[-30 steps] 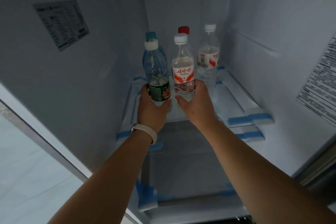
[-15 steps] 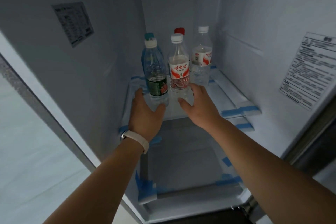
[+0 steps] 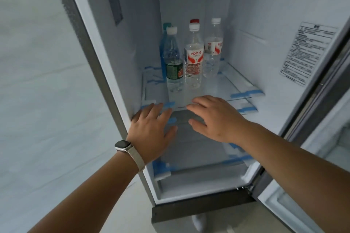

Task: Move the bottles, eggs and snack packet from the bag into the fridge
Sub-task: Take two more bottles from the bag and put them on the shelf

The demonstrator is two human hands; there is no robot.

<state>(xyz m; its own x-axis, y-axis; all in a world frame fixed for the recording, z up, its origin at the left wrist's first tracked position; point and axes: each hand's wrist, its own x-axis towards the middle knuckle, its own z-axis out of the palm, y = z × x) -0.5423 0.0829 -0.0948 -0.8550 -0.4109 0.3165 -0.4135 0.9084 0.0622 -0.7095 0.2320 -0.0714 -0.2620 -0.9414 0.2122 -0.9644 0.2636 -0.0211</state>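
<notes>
Bottles (image 3: 213, 49) stand upright in a cluster on a glass shelf (image 3: 233, 85) inside the fridge (image 3: 265, 15), with a green-label bottle (image 3: 173, 58) and a red-label bottle (image 3: 193, 56) side by side in front. Near the shelf's front edge, the person's left hand (image 3: 151, 130) and right hand (image 3: 216, 119) are empty, fingers spread and relaxed, apart from every bottle.

Pale wall (image 3: 37, 66) at left; beige floor (image 3: 121, 212) below; dim light.
</notes>
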